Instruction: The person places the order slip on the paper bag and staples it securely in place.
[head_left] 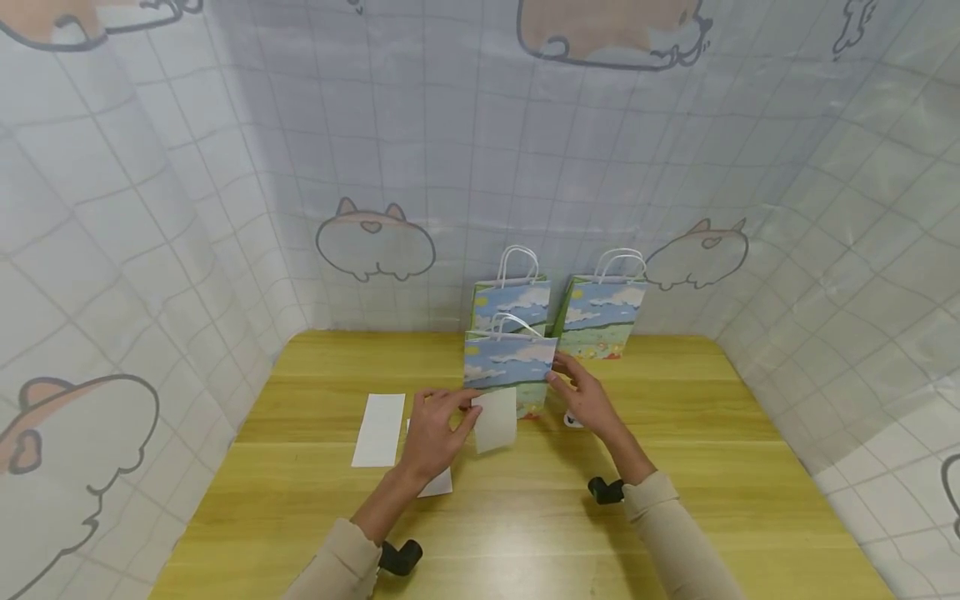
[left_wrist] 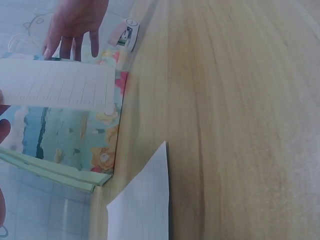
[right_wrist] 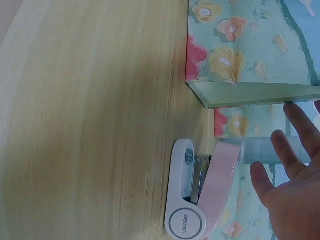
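In the head view my left hand (head_left: 435, 433) pinches a small white slip of paper (head_left: 497, 421) by its upper left corner. The left wrist view shows ruled lines on this paper slip (left_wrist: 60, 85). It is held up before the lower front of the nearest paper gift bag (head_left: 510, 360), printed with sky, clouds and flowers. Against that bag's right edge rests my right hand (head_left: 588, 400), its fingers extended in the right wrist view. A pink and white stapler (right_wrist: 200, 195) lies beside the bag, below the right hand.
Two matching gift bags, one directly behind (head_left: 517, 296) and another at the right (head_left: 603, 312), stand by the patterned backdrop (head_left: 375, 150). Two more white slips lie on the wooden table (head_left: 315, 500): one farther left (head_left: 378, 429), another partly under my left hand (head_left: 437, 483).
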